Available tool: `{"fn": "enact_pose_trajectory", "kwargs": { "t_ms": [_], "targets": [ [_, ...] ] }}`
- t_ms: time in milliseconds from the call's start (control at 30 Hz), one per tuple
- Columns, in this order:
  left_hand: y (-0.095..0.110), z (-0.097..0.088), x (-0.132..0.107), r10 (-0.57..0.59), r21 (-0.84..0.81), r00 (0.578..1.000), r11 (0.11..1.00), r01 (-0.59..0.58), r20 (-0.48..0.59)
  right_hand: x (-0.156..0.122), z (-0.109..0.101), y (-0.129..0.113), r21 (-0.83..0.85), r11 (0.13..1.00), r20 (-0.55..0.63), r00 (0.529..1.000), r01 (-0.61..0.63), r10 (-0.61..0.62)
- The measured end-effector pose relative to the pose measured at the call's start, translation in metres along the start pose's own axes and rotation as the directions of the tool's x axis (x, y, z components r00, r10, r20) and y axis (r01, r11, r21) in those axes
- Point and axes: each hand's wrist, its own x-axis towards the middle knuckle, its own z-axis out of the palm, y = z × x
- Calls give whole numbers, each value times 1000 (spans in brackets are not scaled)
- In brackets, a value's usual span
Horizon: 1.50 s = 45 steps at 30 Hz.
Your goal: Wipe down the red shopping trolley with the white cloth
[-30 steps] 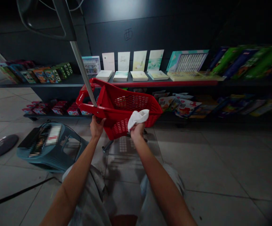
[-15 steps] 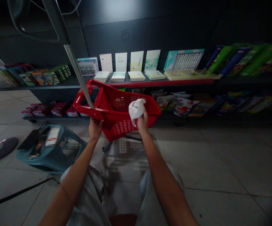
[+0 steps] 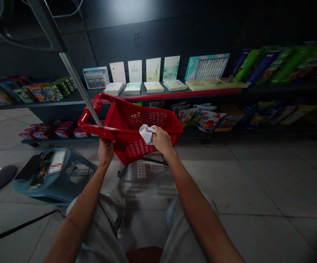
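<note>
A small red shopping cart (image 3: 117, 137) with perforated basket sides stands in front of me, its metal pole rising at the left end. My left hand (image 3: 105, 151) is closed on the basket's lower left edge, just under the handle end. In my right hand (image 3: 162, 140) is a crumpled white cloth (image 3: 146, 134), held against the near top rim of the basket. Part of the cloth hides the rim behind it. The fingertips of my left hand are partly hidden by the basket.
Behind the cart runs a dark shelf (image 3: 144, 98) with books (image 3: 153, 69), boxed pen sets and snack bags (image 3: 210, 118). A blue plastic stool (image 3: 54, 186) with blurred items on it stands at the left. Nearby are a round stand base (image 3: 1, 179) and a black cable (image 3: 21, 226) on the tiled floor.
My right hand has moved left along the near rim with the cloth and turned over, knuckles now up. My left hand keeps its hold. The whole view has shifted slightly.
</note>
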Motion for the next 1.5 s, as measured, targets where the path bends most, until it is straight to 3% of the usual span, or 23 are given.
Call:
{"fn": "enact_pose_trajectory", "kwargs": {
  "t_ms": [200,367,500,633,700,833,933,1233,1500],
  "targets": [
    [3,-8,4,-41,-1,999,999,41,-18,-5,-30,42,-66,988,16,990,-140,141],
    [3,-10,10,-36,-42,998,999,34,-57,-11,-36,72,-42,983,9,983,-181,182],
    [4,-6,8,-7,-128,989,992,-12,-151,-21,-29,65,-71,990,-10,992,-125,124],
    [21,3,-10,-40,-116,963,993,9,-268,-31,-29,46,-132,985,2,994,-111,112],
    [34,11,-27,-75,-106,977,993,55,-199,-34,-31,39,-157,980,22,991,-125,130],
    [50,26,-60,-94,-105,995,990,97,38,-36,-35,31,-183,971,53,985,-155,167],
    [52,32,-70,-93,-100,989,989,105,113,-37,-33,29,-182,970,55,983,-160,173],
    [45,20,-53,-134,-159,978,974,159,159,-36,-32,23,-131,974,129,971,-185,202],
    [33,3,-27,-170,-225,956,948,224,238,-53,-28,-8,-128,989,238,966,-69,98]
  ]
}}
